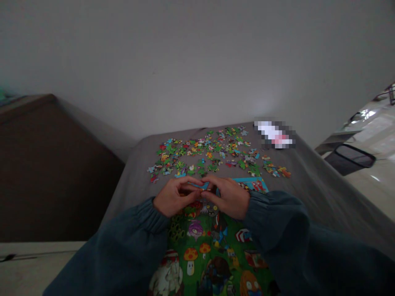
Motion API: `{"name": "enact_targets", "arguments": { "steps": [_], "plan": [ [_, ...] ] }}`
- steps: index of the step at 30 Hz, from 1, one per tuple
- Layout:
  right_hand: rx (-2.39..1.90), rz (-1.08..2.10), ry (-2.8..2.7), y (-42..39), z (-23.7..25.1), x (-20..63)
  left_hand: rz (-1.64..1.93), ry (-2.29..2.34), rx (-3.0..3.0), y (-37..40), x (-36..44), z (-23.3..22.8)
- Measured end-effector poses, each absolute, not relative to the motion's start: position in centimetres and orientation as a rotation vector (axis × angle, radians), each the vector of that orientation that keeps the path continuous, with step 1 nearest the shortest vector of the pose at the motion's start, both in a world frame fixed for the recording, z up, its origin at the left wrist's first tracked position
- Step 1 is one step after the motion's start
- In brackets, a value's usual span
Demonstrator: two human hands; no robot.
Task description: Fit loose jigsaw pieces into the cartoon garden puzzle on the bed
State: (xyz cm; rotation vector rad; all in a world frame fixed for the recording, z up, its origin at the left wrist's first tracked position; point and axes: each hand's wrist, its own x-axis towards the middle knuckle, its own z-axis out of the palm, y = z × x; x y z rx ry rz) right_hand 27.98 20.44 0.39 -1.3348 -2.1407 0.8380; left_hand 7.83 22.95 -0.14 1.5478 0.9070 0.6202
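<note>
Head camera: a small jigsaw piece (203,186), blue on its visible face, sits pinched between the two hands just above the far edge of the puzzle picture board (212,250). The left hand (173,197) curls around it from the left with fingertips bent inward, and the right hand (230,197) meets it from the right, thumb and forefinger closed on the same spot. Both hands look clenched on the piece, though the dim light hides exactly which fingers bear on it.

A piece like this is probably thin card: very light, stiff enough to hold flat, yet easy to bend or fray at its tabs. It would be best taken by its flat faces or along its plain edges, not by the knobs.

The board lies near the person, showing green ground with cartoon mushrooms and plants, partly covered by the dark teal sleeves (296,230). Beyond the hands, loose puzzle pieces (216,154) are spread across the far part of the grey cloth-covered table (311,185). A blurred white and pink object (274,133) rests at the far right corner. A dark brown furniture panel (46,164) stands to the left, and a black-rimmed bin (352,158) to the right.
</note>
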Motion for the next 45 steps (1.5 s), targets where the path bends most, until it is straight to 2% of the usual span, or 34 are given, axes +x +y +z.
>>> {"name": "enact_targets", "arguments": {
  "steps": [15,29,33,37,45],
  "plan": [
    [-1.278,0.874,-2.154,20.5,-0.1,27.8,0.613,0.922,1.609,23.3,7.7,0.0],
    [-1.243,0.780,-2.192,20.9,-0.1,28.0,0.651,0.908,1.612,23.6,7.7,0.1],
    [-1.146,0.614,-2.349,24.3,1.1,28.3,0.676,0.908,1.592,23.5,7.9,-0.2],
    [-1.321,0.383,-2.597,29.5,1.2,26.8,0.734,0.921,1.560,23.9,7.8,-0.6],
    [-1.543,0.344,-2.508,34.3,0.2,24.4,0.915,1.010,1.423,25.6,6.9,-1.1]
  ]
}}
